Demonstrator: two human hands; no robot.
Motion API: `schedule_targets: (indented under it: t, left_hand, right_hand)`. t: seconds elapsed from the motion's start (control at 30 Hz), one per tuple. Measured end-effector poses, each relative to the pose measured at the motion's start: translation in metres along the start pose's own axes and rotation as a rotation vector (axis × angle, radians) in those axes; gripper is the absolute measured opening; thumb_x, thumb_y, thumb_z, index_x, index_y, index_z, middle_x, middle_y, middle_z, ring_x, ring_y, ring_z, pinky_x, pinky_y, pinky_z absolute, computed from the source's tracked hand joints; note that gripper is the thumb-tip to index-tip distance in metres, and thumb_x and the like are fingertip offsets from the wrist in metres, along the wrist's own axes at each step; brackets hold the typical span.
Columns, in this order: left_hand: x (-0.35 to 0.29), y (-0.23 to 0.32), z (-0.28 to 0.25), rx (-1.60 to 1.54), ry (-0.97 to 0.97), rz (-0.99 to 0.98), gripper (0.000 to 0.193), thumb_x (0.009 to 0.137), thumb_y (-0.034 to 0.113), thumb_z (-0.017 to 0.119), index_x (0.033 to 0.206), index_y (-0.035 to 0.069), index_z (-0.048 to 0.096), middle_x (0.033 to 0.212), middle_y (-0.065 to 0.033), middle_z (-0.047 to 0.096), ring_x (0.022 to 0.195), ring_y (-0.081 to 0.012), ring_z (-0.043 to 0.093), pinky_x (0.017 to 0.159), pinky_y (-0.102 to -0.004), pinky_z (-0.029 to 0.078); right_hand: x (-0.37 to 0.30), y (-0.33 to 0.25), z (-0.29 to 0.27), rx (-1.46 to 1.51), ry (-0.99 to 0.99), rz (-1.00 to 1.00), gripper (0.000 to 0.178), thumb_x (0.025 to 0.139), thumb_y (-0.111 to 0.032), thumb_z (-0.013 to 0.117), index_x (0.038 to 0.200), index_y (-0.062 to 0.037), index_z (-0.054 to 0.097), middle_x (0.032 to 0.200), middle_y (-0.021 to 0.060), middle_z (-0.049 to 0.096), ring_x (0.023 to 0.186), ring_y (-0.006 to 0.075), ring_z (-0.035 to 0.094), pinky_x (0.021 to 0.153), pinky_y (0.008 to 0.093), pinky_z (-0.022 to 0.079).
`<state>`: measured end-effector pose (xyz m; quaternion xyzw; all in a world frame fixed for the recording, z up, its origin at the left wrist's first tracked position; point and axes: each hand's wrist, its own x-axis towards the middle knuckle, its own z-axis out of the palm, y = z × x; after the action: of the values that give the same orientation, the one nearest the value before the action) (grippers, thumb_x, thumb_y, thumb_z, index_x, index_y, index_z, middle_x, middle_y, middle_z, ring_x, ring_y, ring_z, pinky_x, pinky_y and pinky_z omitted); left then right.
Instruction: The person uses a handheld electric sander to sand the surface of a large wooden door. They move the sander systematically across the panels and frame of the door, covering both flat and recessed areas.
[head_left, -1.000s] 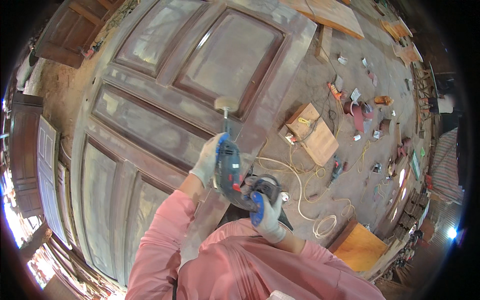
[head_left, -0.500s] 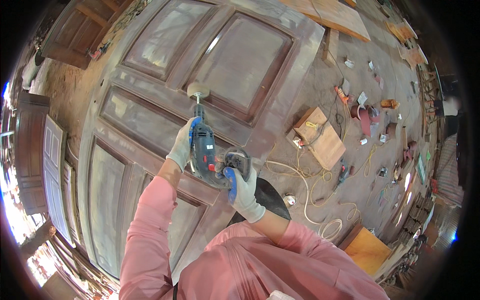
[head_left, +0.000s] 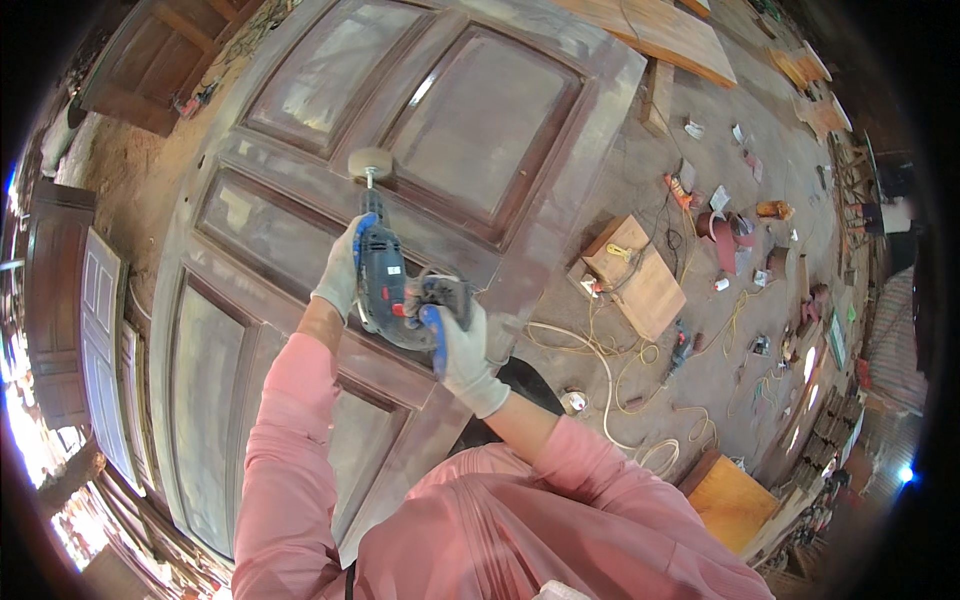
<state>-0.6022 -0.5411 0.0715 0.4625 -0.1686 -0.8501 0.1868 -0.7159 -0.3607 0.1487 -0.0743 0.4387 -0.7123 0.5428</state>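
Note:
A dark power drill (head_left: 383, 272) with a round sanding wheel (head_left: 370, 163) on its shaft is held over a brown panelled door (head_left: 460, 270). My left hand (head_left: 343, 268), in a white and blue work glove, closes round the front of the drill body. My right hand (head_left: 463, 355), gloved alike, grips the drill's rear handle; a dark bundle there partly hides the fingers. The wheel is over the rail between the panels, by the corner of the large raised panel (head_left: 487, 118). Whether it touches the wood I cannot tell. Pale patches mark the door's surface.
Right of the door, a wooden box (head_left: 637, 275) stands on the floor among yellow cords (head_left: 650, 355), another drill (head_left: 682, 345) and sandpaper rolls (head_left: 718, 240). Other doors (head_left: 100, 340) lean at the left. A dark round seat (head_left: 520, 395) is beside me.
Both hands and the drill have shifted left and slightly up, carrying the sanding wheel along the door's rail. My grip stays the same.

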Motion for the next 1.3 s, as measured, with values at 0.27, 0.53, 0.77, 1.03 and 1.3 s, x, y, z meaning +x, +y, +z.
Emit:
schedule_targets:
  t: [0.27,0.53,0.77,1.03,1.3]
  left_hand:
    - [-0.002,-0.089,0.035,0.022,0.096,0.003,0.031,0.096,0.040,0.062,0.089,0.010,0.067,0.075,-0.0063,0.069,0.063,-0.0201,0.067,0.059,-0.0339,0.057]
    - [-0.023,-0.164,0.095,-0.077,-0.109,-0.130,0.027,0.100,0.033,0.060,0.094,0.007,0.066,0.082,-0.0080,0.070,0.069,-0.0198,0.068,0.062,-0.0348,0.058]
    - [-0.026,-0.161,0.094,-0.083,-0.124,-0.158,0.036,0.098,0.041,0.059,0.093,0.006,0.067,0.080,-0.0092,0.069,0.065,-0.0218,0.067,0.061,-0.0372,0.058]
    - [-0.031,-0.189,0.084,-0.009,-0.079,-0.062,0.034,0.100,0.039,0.057,0.101,0.006,0.067,0.085,-0.0091,0.071,0.070,-0.0207,0.068,0.067,-0.0360,0.059]
    - [-0.046,-0.136,0.041,-0.021,-0.127,-0.003,0.032,0.099,0.036,0.058,0.105,0.006,0.069,0.086,-0.0062,0.071,0.072,-0.0173,0.068,0.070,-0.0319,0.057]
  right_hand:
    - [-0.075,-0.027,-0.053,-0.031,0.183,0.002,0.034,0.091,0.004,0.054,0.125,0.0043,0.059,0.112,0.0108,0.067,0.096,0.0171,0.066,0.087,0.0311,0.053]
    - [-0.145,-0.069,-0.083,-0.172,0.294,-0.085,0.034,0.090,0.007,0.051,0.123,0.0046,0.059,0.112,0.0115,0.067,0.097,0.0175,0.065,0.087,0.0322,0.053]
    - [-0.142,-0.067,-0.089,-0.155,0.275,-0.028,0.033,0.092,0.004,0.054,0.125,0.0035,0.058,0.113,0.0112,0.066,0.096,0.0171,0.065,0.085,0.0325,0.054]
    - [-0.163,-0.071,-0.097,-0.192,0.328,-0.069,0.033,0.091,0.003,0.053,0.123,-0.0005,0.056,0.109,0.0150,0.067,0.093,0.0243,0.068,0.081,0.0389,0.058]
    - [-0.140,-0.023,-0.059,-0.147,0.183,-0.036,0.037,0.089,0.009,0.051,0.125,0.0056,0.058,0.110,0.0098,0.068,0.099,0.0152,0.065,0.092,0.0288,0.051]
